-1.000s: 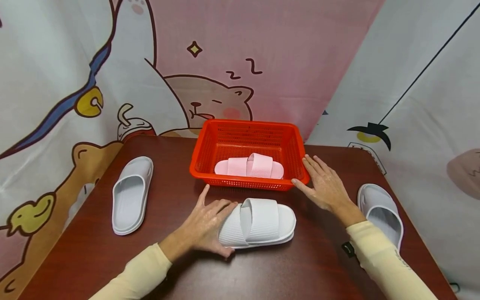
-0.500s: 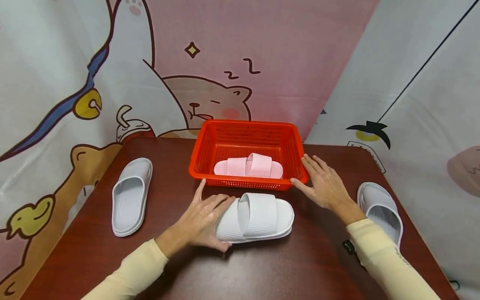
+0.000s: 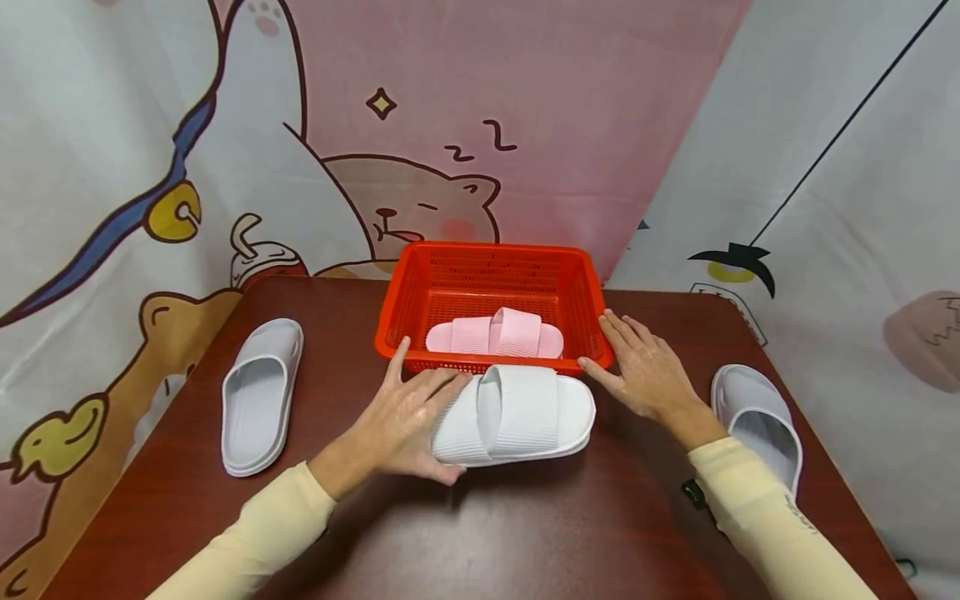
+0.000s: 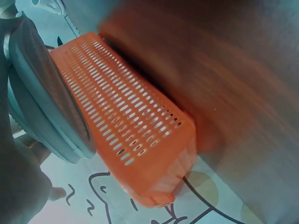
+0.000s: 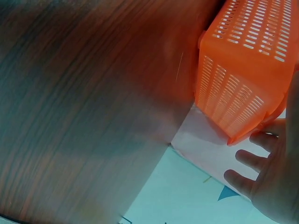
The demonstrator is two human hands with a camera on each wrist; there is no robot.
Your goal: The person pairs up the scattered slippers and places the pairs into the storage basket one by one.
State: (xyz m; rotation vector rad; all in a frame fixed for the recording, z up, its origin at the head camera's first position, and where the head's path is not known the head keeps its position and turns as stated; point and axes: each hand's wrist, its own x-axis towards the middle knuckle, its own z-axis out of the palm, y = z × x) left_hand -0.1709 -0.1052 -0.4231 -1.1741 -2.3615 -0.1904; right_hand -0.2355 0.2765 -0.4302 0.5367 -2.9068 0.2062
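My left hand grips white slippers by one end, thumb at the near side, and holds them above the table before the basket. In the left wrist view the slippers show two sole-like layers, one against the other. Behind them is a red plastic basket with slotted walls, part of its front covered by the slippers. A pink slipper lies inside it. My right hand rests at the basket's right front corner, fingers extended along the rim; the right wrist view shows these fingers beside the basket.
A grey slipper lies on the left of the brown table, and another grey slipper lies near its right edge, partly behind the right sleeve. A printed cloth hangs behind the table.
My left hand has lifted the white slippers off the table and brought them toward the basket's front. The right hand stays at the basket's corner.
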